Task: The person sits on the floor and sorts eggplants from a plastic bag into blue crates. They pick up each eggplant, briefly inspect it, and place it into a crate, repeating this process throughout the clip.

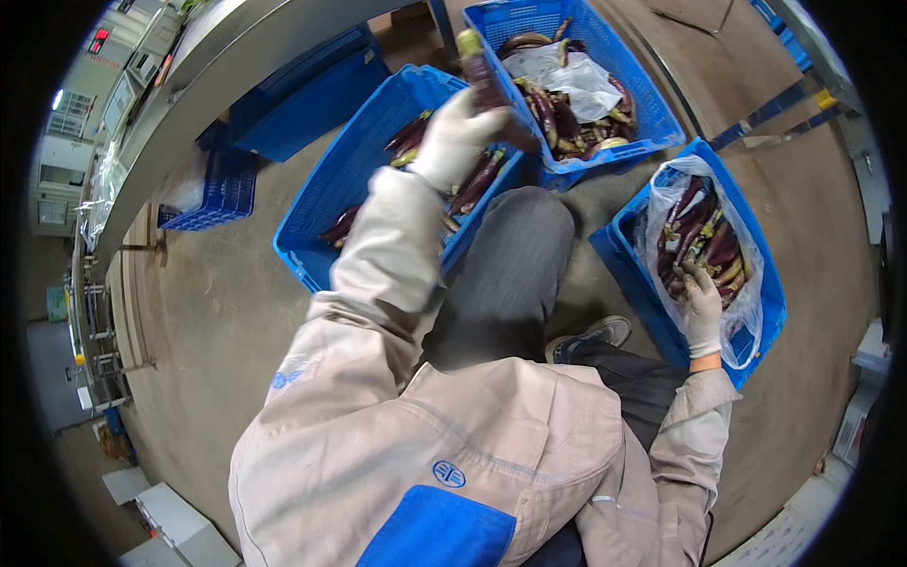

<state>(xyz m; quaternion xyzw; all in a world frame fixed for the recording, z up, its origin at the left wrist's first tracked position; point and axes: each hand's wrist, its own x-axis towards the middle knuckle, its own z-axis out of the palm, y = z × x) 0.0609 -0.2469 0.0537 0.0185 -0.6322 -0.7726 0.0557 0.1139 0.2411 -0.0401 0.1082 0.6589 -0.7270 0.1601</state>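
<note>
My left hand, in a white glove, is raised above the middle blue plastic crate and grips a purple eggplant. That eggplant is blurred, its pale green end pointing up and away. Several more eggplants lie in the crate beneath. On the right, a blue crate holds a clear plastic bag full of eggplants. My right hand, also gloved and with darkened fingertips, rests among them; whether its fingers grip one is hidden.
Another blue crate ahead contains eggplants and crumpled white plastic. My bent knee is between the middle and right crates. A metal table edge runs along the upper left, with blue crates below it.
</note>
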